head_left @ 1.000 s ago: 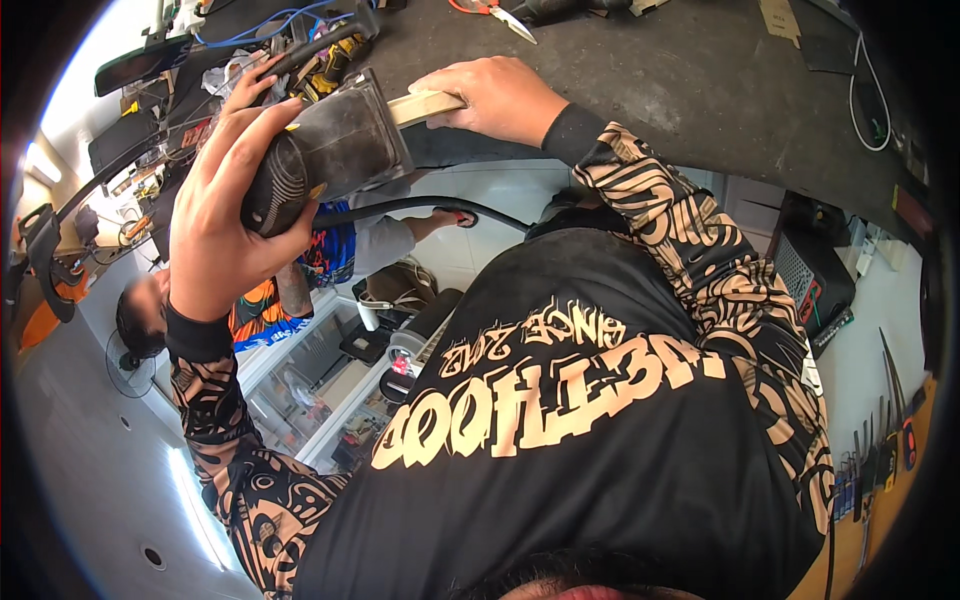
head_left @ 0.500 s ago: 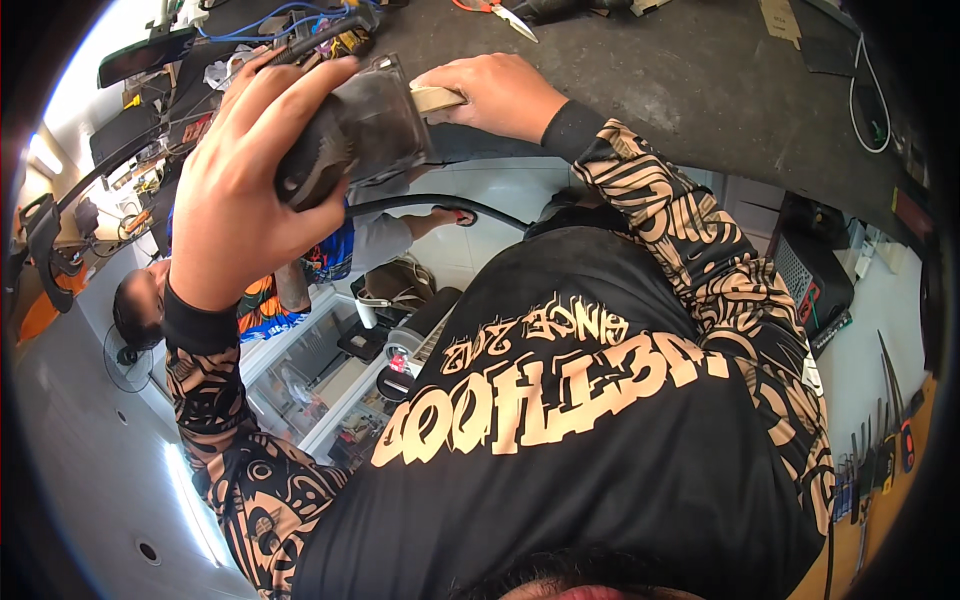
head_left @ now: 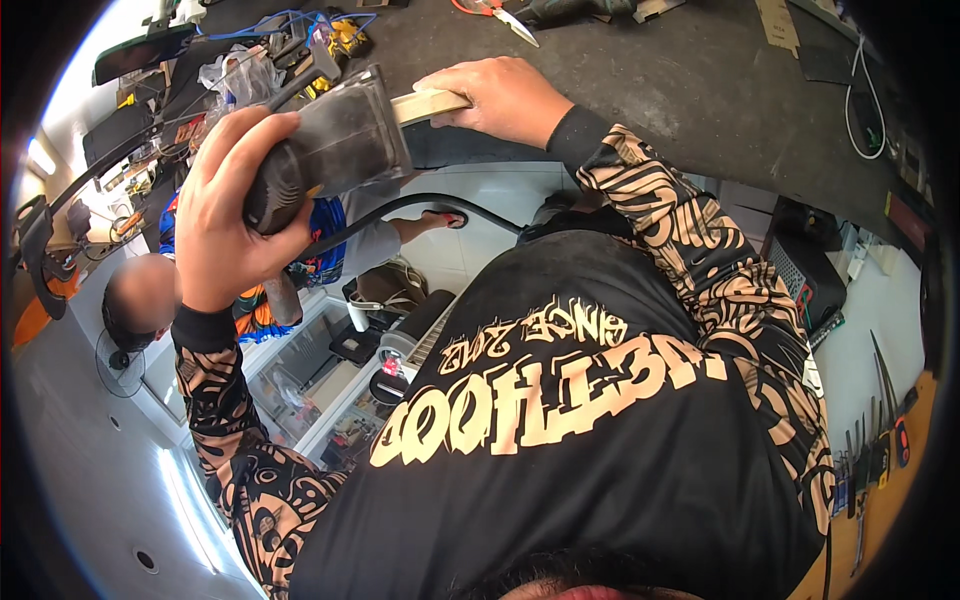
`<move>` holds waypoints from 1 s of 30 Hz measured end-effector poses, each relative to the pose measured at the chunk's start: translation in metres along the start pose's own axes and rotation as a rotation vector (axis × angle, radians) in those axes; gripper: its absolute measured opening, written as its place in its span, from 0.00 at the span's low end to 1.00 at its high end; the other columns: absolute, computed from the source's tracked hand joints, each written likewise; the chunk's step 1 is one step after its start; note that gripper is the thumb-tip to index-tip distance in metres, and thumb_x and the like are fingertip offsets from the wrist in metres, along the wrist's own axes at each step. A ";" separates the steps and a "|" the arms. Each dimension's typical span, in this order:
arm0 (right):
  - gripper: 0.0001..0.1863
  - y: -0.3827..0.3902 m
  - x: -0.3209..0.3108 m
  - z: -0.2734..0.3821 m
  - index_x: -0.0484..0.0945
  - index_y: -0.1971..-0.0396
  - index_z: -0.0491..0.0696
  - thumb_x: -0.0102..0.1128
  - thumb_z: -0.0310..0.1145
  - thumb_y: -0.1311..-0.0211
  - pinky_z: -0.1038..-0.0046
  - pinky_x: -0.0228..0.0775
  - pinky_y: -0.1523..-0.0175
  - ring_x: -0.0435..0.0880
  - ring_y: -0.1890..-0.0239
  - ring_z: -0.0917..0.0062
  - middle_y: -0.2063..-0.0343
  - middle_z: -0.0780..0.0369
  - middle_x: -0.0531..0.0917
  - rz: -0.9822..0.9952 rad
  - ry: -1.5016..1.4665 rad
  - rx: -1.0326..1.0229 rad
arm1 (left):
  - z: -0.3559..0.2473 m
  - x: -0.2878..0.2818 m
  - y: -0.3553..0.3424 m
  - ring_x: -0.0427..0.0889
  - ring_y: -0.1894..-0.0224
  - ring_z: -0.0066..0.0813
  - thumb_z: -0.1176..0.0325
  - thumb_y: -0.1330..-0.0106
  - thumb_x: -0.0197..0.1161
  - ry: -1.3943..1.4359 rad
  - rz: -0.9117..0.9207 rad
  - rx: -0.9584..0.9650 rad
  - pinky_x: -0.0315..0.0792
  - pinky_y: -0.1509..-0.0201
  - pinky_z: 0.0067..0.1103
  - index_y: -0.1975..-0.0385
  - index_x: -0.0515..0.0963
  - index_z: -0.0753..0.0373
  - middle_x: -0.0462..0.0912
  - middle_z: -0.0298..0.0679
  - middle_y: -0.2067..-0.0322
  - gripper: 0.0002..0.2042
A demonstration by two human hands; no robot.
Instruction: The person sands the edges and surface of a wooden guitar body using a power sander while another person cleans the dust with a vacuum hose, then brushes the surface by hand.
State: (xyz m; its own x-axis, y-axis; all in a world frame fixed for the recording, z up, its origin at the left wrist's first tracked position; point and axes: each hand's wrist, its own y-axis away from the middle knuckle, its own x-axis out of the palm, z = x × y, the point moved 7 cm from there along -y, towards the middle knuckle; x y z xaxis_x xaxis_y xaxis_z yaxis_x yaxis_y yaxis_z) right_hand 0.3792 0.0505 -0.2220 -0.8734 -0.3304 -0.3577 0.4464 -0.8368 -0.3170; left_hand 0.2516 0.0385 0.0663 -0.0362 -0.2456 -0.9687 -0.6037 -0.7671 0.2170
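At the near edge of the bench [head_left: 680,120], I'm holding a wood strip [head_left: 430,105] in the right hand [head_left: 505,100], clamped between thumb and fingers. Its long axis is running leftward from that grip, pointing at the sander's [head_left: 335,135] flat face; I can't tell whether they're touching. The left hand [head_left: 225,215], farther from the strip, is wrapping around the sander's body. Below, a cable [head_left: 440,197] is curving; farther up the bench, a red-handled tool [head_left: 516,27] is lying.
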 end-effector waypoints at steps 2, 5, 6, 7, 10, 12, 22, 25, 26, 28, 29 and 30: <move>0.26 0.000 -0.001 0.001 0.90 0.36 0.60 0.81 0.47 0.33 0.56 0.85 0.43 0.94 0.48 0.57 0.46 0.62 0.95 -0.004 0.009 -0.003 | -0.022 0.002 -0.016 0.87 0.36 0.57 0.75 0.47 0.78 -0.075 0.113 0.064 0.80 0.31 0.42 0.32 0.81 0.61 0.85 0.51 0.37 0.36; 0.26 -0.001 -0.001 -0.002 0.89 0.36 0.60 0.81 0.45 0.33 0.56 0.85 0.44 0.93 0.47 0.57 0.46 0.62 0.95 -0.010 0.024 0.000 | -0.044 0.005 -0.036 0.87 0.40 0.57 0.74 0.48 0.77 -0.122 0.122 0.062 0.81 0.33 0.42 0.32 0.82 0.60 0.86 0.48 0.40 0.36; 0.25 -0.002 -0.002 -0.002 0.90 0.37 0.61 0.80 0.49 0.33 0.55 0.85 0.44 0.94 0.48 0.57 0.48 0.63 0.95 -0.028 0.027 -0.014 | -0.048 0.004 -0.038 0.87 0.41 0.57 0.74 0.49 0.76 -0.126 0.117 0.068 0.81 0.34 0.42 0.33 0.82 0.60 0.85 0.48 0.41 0.36; 0.25 -0.002 -0.002 -0.002 0.90 0.39 0.62 0.79 0.52 0.32 0.53 0.85 0.44 0.94 0.49 0.58 0.50 0.65 0.96 -0.047 0.030 -0.027 | -0.047 0.004 -0.037 0.87 0.41 0.57 0.74 0.49 0.76 -0.125 0.118 0.064 0.81 0.34 0.42 0.33 0.82 0.60 0.85 0.48 0.41 0.36; 0.25 0.002 -0.001 -0.001 0.90 0.38 0.61 0.79 0.53 0.32 0.54 0.85 0.44 0.94 0.49 0.58 0.50 0.64 0.96 -0.054 0.038 -0.028 | -0.035 0.003 -0.026 0.87 0.40 0.56 0.75 0.49 0.77 -0.097 0.108 0.033 0.81 0.33 0.41 0.33 0.82 0.60 0.86 0.47 0.41 0.36; 0.26 0.003 0.000 0.000 0.90 0.37 0.61 0.80 0.48 0.34 0.55 0.86 0.44 0.94 0.48 0.58 0.47 0.64 0.95 -0.028 0.037 -0.013 | -0.017 0.001 -0.010 0.87 0.39 0.55 0.77 0.48 0.76 -0.086 0.039 0.029 0.80 0.31 0.39 0.33 0.81 0.61 0.85 0.49 0.40 0.36; 0.28 0.002 0.004 0.008 0.89 0.35 0.61 0.82 0.44 0.35 0.57 0.86 0.43 0.94 0.46 0.59 0.44 0.63 0.95 0.019 0.018 -0.001 | 0.014 0.003 0.024 0.87 0.43 0.54 0.75 0.50 0.78 0.079 -0.091 -0.054 0.79 0.33 0.41 0.39 0.83 0.64 0.85 0.50 0.43 0.32; 0.28 0.003 0.007 0.009 0.89 0.34 0.61 0.82 0.44 0.35 0.56 0.86 0.43 0.94 0.46 0.59 0.44 0.63 0.95 0.011 0.025 -0.007 | -0.008 0.004 0.014 0.86 0.40 0.52 0.78 0.49 0.76 -0.004 -0.048 -0.002 0.78 0.32 0.41 0.37 0.82 0.64 0.85 0.51 0.41 0.33; 0.28 0.004 0.009 0.008 0.89 0.34 0.61 0.82 0.44 0.35 0.56 0.86 0.43 0.94 0.46 0.59 0.44 0.63 0.95 0.014 0.026 -0.006 | -0.018 0.004 0.007 0.86 0.41 0.53 0.76 0.48 0.80 -0.054 -0.049 -0.010 0.79 0.34 0.42 0.38 0.84 0.63 0.86 0.49 0.43 0.32; 0.29 0.005 0.011 0.009 0.89 0.34 0.61 0.81 0.43 0.36 0.56 0.86 0.43 0.93 0.46 0.59 0.44 0.62 0.94 0.009 0.028 0.000 | -0.034 0.008 -0.003 0.86 0.41 0.53 0.74 0.48 0.82 -0.090 -0.044 -0.016 0.79 0.34 0.42 0.38 0.85 0.63 0.86 0.48 0.42 0.32; 0.29 0.006 0.011 0.009 0.89 0.34 0.61 0.81 0.43 0.36 0.56 0.86 0.43 0.93 0.46 0.59 0.44 0.62 0.94 0.013 0.027 -0.001 | -0.039 0.010 -0.006 0.86 0.41 0.52 0.73 0.47 0.84 -0.127 -0.039 -0.017 0.79 0.34 0.42 0.38 0.85 0.62 0.87 0.47 0.42 0.32; 0.28 0.006 0.010 0.008 0.89 0.34 0.61 0.81 0.43 0.36 0.56 0.86 0.43 0.93 0.46 0.59 0.44 0.62 0.94 0.017 0.032 0.002 | -0.041 0.011 -0.008 0.86 0.40 0.53 0.71 0.46 0.85 -0.121 -0.027 -0.010 0.79 0.33 0.43 0.36 0.85 0.60 0.87 0.46 0.41 0.33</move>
State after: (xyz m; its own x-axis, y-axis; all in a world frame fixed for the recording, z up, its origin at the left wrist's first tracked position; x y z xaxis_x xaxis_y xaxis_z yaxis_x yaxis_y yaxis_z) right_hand 0.3713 0.0389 -0.2206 -0.8591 -0.3305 -0.3907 0.4606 -0.8321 -0.3090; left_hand 0.2883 0.0174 0.0592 -0.1161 -0.1519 -0.9816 -0.5976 -0.7787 0.1912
